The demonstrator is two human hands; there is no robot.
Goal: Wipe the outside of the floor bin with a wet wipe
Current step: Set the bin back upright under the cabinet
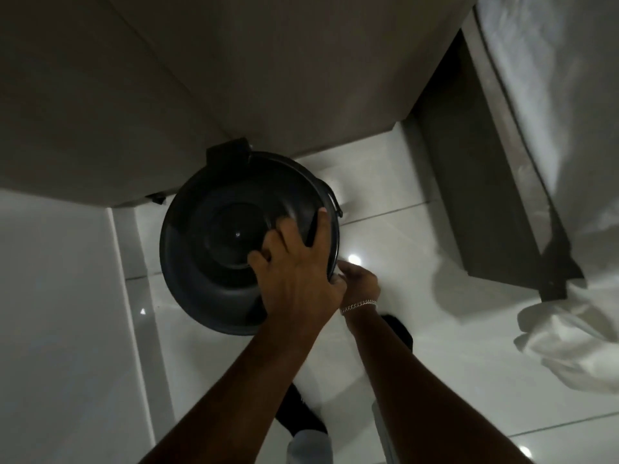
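A round black floor bin with a closed domed lid stands on the white tiled floor, seen from straight above. My left hand lies on the right part of the lid, fingers spread, fingertips hooked over the rim. My right hand, with a silver bracelet at the wrist, is curled against the bin's right side just under the rim. No wet wipe shows; the palm and fingertips of that hand are hidden behind the rim and my left hand.
The bin stands against a beige wall corner. A grey bed base with white sheets hanging to the floor stands at the right. My dark-shod feet are just below the bin. Glossy floor tiles lie between.
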